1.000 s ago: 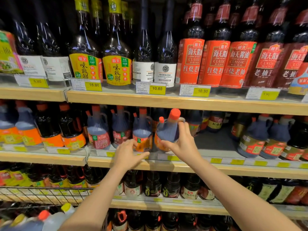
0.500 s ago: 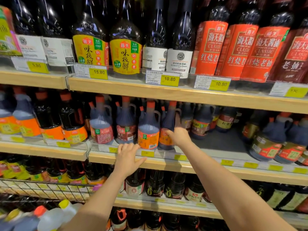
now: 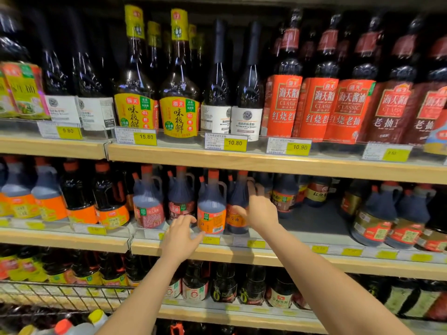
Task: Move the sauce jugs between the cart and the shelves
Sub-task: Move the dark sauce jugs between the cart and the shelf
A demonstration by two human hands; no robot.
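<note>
We face wooden shelves (image 3: 266,163) with pale timber fronts, yellow price tags along their edges, packed with dark sauce bottles. On the middle shelf stands a row of dark plastic sauce jugs with orange caps and side handles, upright and close together. Our right hand (image 3: 260,210) reaches onto that shelf and lies against the right side of the rightmost jug of the row, a dark jug with an orange label (image 3: 238,204); the thumb crosses the label in front and the fingers curl up behind by the handle, so the hand wraps the jug, though we cannot tell how firmly it grips. Just left of it, touching or nearly so, stands another dark jug with an orange label and barcode (image 3: 211,209). Our left hand (image 3: 180,235) hovers spread at the shelf edge, fingers apart and holding nothing, its fingertips just below and left of that barcode jug. At lower left we see the wire cart (image 3: 60,296) with a few capped jugs (image 3: 65,326) showing inside.
</note>
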